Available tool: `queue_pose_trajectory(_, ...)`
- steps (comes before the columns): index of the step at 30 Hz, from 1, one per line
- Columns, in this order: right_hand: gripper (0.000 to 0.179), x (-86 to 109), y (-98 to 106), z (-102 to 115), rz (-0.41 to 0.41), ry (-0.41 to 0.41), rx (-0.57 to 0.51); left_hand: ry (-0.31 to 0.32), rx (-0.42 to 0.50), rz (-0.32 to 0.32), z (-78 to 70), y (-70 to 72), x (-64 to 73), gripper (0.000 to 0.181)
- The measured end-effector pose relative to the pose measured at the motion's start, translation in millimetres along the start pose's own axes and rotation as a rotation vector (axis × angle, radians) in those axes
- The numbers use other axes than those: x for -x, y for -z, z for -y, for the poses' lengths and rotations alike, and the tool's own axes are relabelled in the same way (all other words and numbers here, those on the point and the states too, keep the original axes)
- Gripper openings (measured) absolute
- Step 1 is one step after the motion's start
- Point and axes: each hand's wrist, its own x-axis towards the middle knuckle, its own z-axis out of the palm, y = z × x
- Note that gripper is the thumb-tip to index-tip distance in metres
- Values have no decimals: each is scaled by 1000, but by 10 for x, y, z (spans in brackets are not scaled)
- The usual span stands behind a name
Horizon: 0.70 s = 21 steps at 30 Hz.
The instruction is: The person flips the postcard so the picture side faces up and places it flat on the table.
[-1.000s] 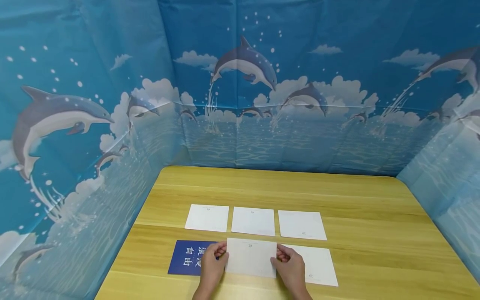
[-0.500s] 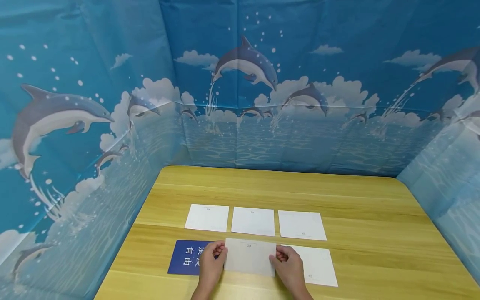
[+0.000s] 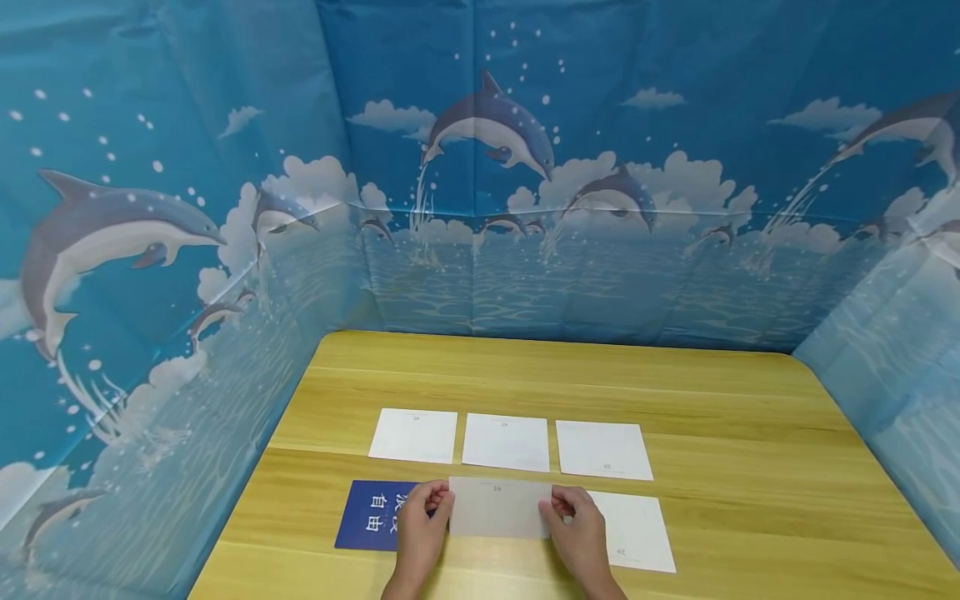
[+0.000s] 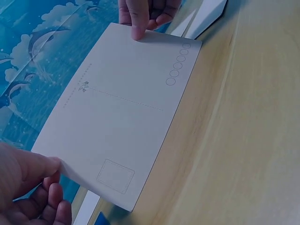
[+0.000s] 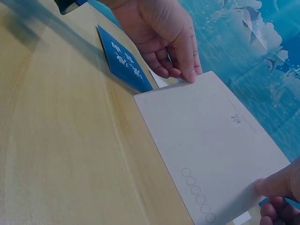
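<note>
Between both hands a white postcard (image 3: 498,510) is held up off the table, its printed side toward me; the left wrist view shows circles, a dividing line and a stamp box on it. My left hand (image 3: 423,525) pinches its left edge, thumb in front. At the right edge my right hand (image 3: 577,527) pinches it the same way. Beneath the left hand lies a dark blue card (image 3: 367,517) with white characters, partly covered. Another white postcard (image 3: 637,533) lies flat on the table, partly behind the right hand.
On the wooden table (image 3: 750,433), three white postcards lie in a row farther back: a left one (image 3: 414,436), a middle one (image 3: 506,443) and a right one (image 3: 603,451). A blue dolphin-print curtain (image 3: 600,275) hangs around the table's back and sides.
The held postcard has tilted, its lower edge rising in the head view so its face looks shorter and greyer. Both hands have shifted slightly left. The cards on the table have not moved.
</note>
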Motion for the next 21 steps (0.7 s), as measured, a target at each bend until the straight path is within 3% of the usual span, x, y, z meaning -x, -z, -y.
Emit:
queue_pose_trajectory(10, 14, 13, -4, -18, -23, 57, 12, -2, -28, 45, -36, 45, 3, 8)
queue_pose_trajectory(21, 11, 76, 6, -1, -61, 136, 67, -74, -149, 78, -54, 110, 14, 7)
